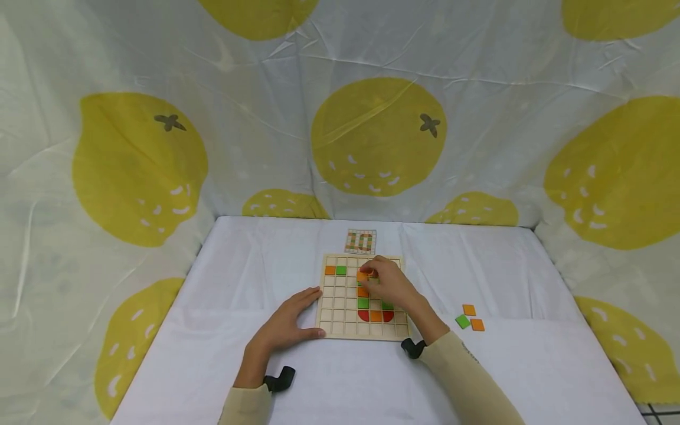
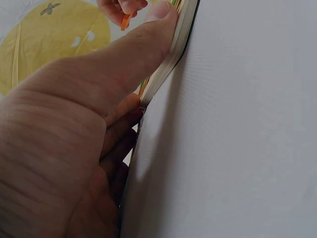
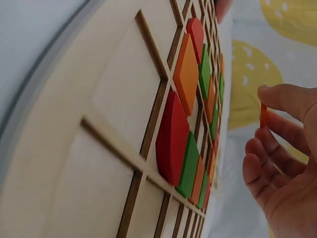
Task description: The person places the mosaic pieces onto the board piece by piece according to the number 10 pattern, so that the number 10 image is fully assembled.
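Note:
A square wooden grid board (image 1: 340, 334) lies on the white cloth. My left hand (image 1: 287, 323) rests at its left side, thumb at the near left corner and fingers along the edge. Over the board, my right hand (image 1: 391, 284) pinches a thin orange square tile (image 3: 263, 115) between thumb and index finger, clear of the surface in the right wrist view. Set in the grid are red rounded pieces (image 3: 172, 141), green tiles (image 1: 363, 303) and orange tiles (image 3: 185, 74). An orange tile (image 1: 330, 270) and a green tile (image 1: 342, 270) sit at the upper left. My right hand hides part of the grid.
A small printed pattern card (image 1: 360, 242) lies just beyond the board's far edge. To the right on the cloth are a loose green tile (image 1: 463, 321) and two loose orange tiles (image 1: 477, 325). A lemon-print curtain (image 1: 265, 136) surrounds the table.

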A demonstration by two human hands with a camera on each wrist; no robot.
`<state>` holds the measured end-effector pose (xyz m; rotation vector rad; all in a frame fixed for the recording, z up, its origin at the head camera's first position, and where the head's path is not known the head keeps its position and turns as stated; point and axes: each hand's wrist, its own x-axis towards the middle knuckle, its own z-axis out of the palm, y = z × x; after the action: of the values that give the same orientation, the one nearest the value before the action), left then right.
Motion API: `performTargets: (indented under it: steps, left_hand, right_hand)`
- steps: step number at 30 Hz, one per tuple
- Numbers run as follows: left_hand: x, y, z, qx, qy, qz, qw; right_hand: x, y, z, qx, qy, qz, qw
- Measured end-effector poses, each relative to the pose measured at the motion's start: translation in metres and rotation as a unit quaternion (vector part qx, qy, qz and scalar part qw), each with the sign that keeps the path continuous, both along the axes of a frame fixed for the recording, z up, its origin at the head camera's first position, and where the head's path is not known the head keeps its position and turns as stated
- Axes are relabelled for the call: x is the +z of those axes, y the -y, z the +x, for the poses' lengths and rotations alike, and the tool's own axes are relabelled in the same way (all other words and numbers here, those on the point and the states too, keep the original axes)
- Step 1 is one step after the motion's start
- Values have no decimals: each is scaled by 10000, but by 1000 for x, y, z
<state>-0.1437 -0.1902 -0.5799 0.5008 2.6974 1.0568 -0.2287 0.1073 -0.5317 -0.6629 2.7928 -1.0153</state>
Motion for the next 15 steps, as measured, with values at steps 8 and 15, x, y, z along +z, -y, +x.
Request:
performTargets:
  steps: [8,15]
  left_hand:
    - [-1,1,-2,-34,62,-66,10000]
    - [-2,1,-1,-44,73,-4,10000]
  right_hand:
    - [-9,29,-6,199,71,119,9997]
    - [-22,45,-12,289,297,-46,9991]
